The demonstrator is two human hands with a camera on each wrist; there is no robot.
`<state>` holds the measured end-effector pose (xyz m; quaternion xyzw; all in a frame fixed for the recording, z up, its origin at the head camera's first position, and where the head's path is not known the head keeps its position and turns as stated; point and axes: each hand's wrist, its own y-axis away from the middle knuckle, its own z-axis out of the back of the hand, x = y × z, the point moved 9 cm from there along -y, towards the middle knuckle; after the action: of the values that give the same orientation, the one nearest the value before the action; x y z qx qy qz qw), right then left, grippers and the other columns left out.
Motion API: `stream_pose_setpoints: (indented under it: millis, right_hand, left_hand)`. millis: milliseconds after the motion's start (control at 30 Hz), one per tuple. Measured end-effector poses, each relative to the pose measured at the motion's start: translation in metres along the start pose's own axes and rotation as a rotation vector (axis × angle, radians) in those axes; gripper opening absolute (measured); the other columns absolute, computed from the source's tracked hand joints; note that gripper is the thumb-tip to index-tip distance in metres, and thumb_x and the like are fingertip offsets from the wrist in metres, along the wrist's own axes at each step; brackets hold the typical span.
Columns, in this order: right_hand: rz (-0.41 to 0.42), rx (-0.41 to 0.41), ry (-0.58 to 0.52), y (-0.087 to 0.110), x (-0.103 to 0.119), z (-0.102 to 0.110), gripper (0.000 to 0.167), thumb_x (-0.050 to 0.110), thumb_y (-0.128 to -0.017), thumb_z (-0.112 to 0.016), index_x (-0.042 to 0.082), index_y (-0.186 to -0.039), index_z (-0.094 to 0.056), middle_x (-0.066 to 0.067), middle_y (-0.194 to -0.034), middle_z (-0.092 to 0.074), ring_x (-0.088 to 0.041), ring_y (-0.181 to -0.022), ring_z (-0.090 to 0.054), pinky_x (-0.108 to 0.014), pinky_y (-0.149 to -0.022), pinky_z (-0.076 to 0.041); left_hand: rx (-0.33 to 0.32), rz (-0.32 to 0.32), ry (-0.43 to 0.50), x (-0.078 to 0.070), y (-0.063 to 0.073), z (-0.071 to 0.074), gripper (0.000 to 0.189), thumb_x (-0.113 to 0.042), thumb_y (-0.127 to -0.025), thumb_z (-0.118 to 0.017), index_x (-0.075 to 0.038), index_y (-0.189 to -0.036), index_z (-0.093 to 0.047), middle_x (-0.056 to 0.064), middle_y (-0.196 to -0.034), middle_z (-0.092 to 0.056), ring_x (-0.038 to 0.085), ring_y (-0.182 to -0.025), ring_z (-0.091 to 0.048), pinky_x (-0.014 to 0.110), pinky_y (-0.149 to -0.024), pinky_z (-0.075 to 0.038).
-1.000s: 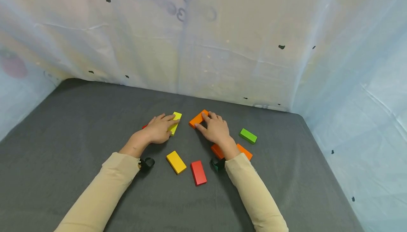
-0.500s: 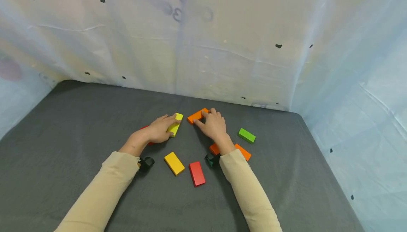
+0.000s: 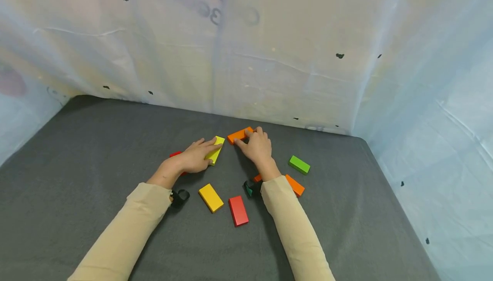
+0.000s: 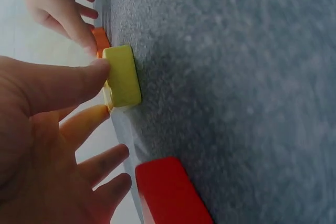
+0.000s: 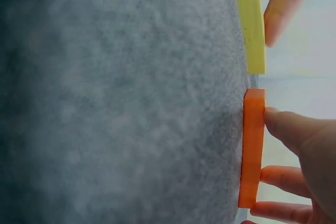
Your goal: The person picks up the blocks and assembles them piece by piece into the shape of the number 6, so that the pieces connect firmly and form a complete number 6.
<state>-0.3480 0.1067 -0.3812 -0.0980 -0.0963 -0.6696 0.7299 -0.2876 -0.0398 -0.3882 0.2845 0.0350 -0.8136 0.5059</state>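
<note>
My left hand [image 3: 195, 157] reaches over a pale yellow block [image 3: 214, 156] lying on the grey cloth, thumb at its near end and a finger over its far part. In the left wrist view the thumb and index finger meet the yellow block's upper edges, while the other fingers spread free. Right of it, my right hand [image 3: 259, 147] holds an orange block [image 3: 238, 136] between thumb and fingers, close over the cloth. The right wrist view has the thumb at one end of the orange block and two fingertips farther along. The two blocks lie nearly end to end, a small gap between.
A red block [image 3: 176, 154] is partly hidden behind the left hand. Nearer lie an amber-yellow block [image 3: 211, 198] and another red block [image 3: 239, 211]. Right of these are an orange block [image 3: 295, 185] and a green block [image 3: 299, 165]. A pale curtain [image 3: 246, 79] hangs behind the table.
The right hand has shifted the orange block slightly away and turned it flatter across the table. The left hand has slid the yellow block slightly right, toward the orange one.
</note>
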Motion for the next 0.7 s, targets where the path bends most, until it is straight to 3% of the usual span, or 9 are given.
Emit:
stream_pose_setpoints:
  millis: [400, 700]
  right_hand:
    - [-0.023, -0.005, -0.016, -0.006, -0.003, 0.0, 0.063, 0.052, -0.09, -0.06, 0.013, -0.14, -0.052, -0.017, -0.128, -0.048, -0.033, -0.103, -0.05, -0.044, -0.089, -0.045]
    - [-0.042, -0.013, -0.016, -0.017, -0.005, -0.004, 0.064, 0.053, -0.091, -0.058, 0.015, -0.142, -0.049, -0.017, -0.13, -0.047, -0.034, -0.108, -0.051, -0.046, -0.092, -0.045]
  left_hand:
    - [0.012, -0.006, 0.029, -0.009, -0.007, -0.007, 0.057, -0.003, -0.097, -0.045, -0.007, -0.152, -0.029, 0.018, -0.16, -0.012, 0.048, -0.144, -0.006, 0.059, -0.117, -0.007]
    - [0.005, 0.036, 0.015, -0.013, -0.016, -0.008, 0.062, -0.001, -0.092, -0.042, -0.009, -0.152, -0.029, 0.015, -0.161, -0.011, 0.046, -0.145, -0.006, 0.058, -0.117, -0.007]
